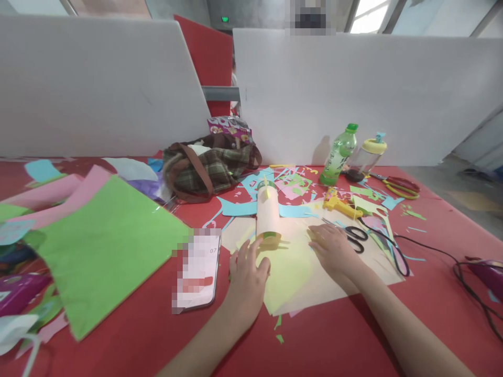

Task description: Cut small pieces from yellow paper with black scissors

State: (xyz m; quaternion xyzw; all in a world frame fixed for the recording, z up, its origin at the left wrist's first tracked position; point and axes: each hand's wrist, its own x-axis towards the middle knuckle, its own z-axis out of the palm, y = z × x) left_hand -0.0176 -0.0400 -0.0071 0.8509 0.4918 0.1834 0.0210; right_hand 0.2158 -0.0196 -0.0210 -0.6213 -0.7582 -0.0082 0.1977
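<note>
A pale paper tube point(268, 212) with a green rim stands in the middle of the table, a small yellow piece at its top. Just in front of it is my left hand point(248, 275), fingers apart, fingertips close to the tube's lower end; whether they touch it I cannot tell. My right hand point(334, 251) lies with stretched fingers on the pale sheets of paper point(293, 272), right of the tube. Black-handled scissors point(357, 240) are beside that hand, partly covered by it. Behind them lies a yellow glue gun point(342, 206) with a black cord.
Left are a phone point(198, 272) and a large green sheet point(118, 246). A plaid bag point(220, 162) lies at the back. A green bottle point(340, 154), a jar with a yellow lid point(367, 157), and red-and-yellow-handled scissors point(403, 187) are back right. Paper scraps point(293, 183) surround the tube.
</note>
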